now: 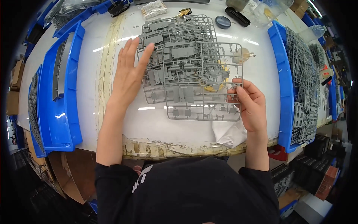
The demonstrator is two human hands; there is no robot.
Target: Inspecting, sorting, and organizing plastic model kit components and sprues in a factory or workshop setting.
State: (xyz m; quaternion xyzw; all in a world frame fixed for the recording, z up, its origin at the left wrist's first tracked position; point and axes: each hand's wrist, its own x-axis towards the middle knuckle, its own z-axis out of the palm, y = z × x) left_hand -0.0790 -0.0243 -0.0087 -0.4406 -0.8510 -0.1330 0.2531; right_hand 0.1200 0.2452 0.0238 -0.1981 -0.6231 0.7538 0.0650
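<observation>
My right hand [253, 102] pinches the right edge of a grey plastic model-kit sprue [183, 94], a thin rectangular frame full of small parts. That frame overlaps a stack of similar grey sprues [179, 28] lying on the white table. My left hand [131, 69] is stretched out at the left side of the stack, fingers apart, holding nothing. Whether its fingertips touch the stack's edge, I cannot tell. A crumpled white cloth or tissue [228, 134] lies below the held frame, near the table's front edge. Bits of yellow material [214, 87] show through the frame.
To the left stands a blue bin [56, 123] with a long grey part inside. At the right, another blue bin [281, 56] is packed with grey sprues. Along the back lie a pack of cotton swabs [153, 9], a dark round case [223, 22] and a black object [237, 16].
</observation>
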